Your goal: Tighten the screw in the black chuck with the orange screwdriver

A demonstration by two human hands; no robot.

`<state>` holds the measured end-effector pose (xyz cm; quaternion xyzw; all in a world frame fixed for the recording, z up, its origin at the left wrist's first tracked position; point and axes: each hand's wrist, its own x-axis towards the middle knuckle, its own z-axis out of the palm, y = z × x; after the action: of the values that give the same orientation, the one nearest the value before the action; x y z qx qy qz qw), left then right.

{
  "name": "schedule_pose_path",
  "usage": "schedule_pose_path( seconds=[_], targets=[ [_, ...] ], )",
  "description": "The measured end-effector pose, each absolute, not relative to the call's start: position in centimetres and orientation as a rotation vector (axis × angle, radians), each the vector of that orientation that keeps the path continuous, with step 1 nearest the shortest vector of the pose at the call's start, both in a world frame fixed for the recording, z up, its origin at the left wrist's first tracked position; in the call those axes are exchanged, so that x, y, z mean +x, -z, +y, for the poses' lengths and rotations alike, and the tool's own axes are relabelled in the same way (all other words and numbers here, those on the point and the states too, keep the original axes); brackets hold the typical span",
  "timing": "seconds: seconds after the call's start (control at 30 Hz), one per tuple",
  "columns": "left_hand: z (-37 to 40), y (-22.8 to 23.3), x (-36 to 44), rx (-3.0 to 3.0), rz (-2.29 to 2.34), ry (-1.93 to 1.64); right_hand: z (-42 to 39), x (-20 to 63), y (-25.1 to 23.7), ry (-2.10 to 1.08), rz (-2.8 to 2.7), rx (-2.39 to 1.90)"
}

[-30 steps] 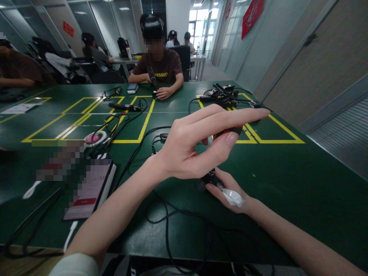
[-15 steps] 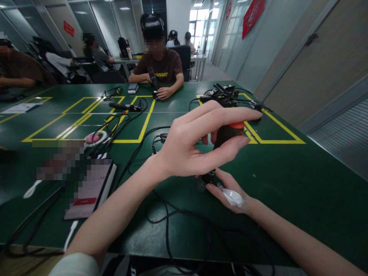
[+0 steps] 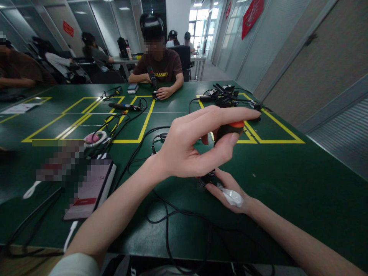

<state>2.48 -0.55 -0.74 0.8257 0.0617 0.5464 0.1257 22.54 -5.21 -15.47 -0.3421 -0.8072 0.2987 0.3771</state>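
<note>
In the head view my left hand (image 3: 192,142) is closed round a black tool with an orange end (image 3: 227,132). Its index finger stretches along the orange top and the thumb presses on the near side. Most of the tool is hidden behind this hand. Just below, my right hand (image 3: 230,186) holds a small black round part (image 3: 207,178) near the tool's lower end; whether the two touch is hidden. A shiny white wrapping (image 3: 232,197) lies across the base of the right thumb. The right fingertips are mostly out of sight.
Black cables (image 3: 172,211) loop over the green table (image 3: 287,184). A phone (image 3: 89,188) lies at left, near a white roll (image 3: 96,137). A cable pile (image 3: 221,94) sits at the far right. Across the table a person (image 3: 161,63) holds a black tool (image 3: 152,76).
My left thumb has drawn back a little along the tool, toward the hand. My right hand and the black round part look unmoved.
</note>
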Motion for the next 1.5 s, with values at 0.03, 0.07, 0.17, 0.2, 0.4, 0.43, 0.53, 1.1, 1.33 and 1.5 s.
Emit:
schedule_pose_path(
  seconds=[0.03, 0.07, 0.17, 0.2, 0.4, 0.43, 0.53, 1.1, 1.33, 1.5],
  targets=[
    [-0.58, 0.73, 2.51, 2.398, 0.173, -1.593, -5.21, 22.54, 15.45, -0.766, -2.064, -0.873],
    [-0.61, 0.74, 2.54, 2.391, 0.170, -1.596, -5.21, 22.54, 15.41, -0.773, -2.064, -0.871],
    [-0.66, 0.82, 2.65, 2.371, 0.191, -1.611, -5.21, 22.53, 15.26, -0.794, -2.067, -0.867],
    [-0.65, 0.86, 2.66, 2.370, 0.195, -1.613, -5.22, 22.52, 15.22, -0.795, -2.068, -0.868],
    [-0.38, 1.04, 2.45, 2.375, 0.170, -1.572, -5.33, 22.26, 14.94, -0.793, -2.043, -0.882],
    [-0.35, 1.03, 2.41, 2.374, 0.162, -1.567, -5.36, 22.20, 14.85, -0.791, -2.037, -0.880],
    [-0.36, 0.91, 2.39, 2.374, 0.126, -1.563, -5.43, 22.08, 14.63, -0.785, -2.031, -0.887],
    [0.17, 1.05, 2.66, 2.439, 0.114, -1.698, -5.39, 22.18, 14.78, -0.770, -2.054, -0.898],
    [0.06, 0.94, 2.61, 2.435, 0.120, -1.684, -5.37, 22.31, 14.90, -0.815, -2.039, -0.890],
    [0.15, 0.96, 2.75, 2.445, 0.122, -1.707, -5.24, 22.41, 15.12, -0.832, -2.039, -0.866]
  ],
)
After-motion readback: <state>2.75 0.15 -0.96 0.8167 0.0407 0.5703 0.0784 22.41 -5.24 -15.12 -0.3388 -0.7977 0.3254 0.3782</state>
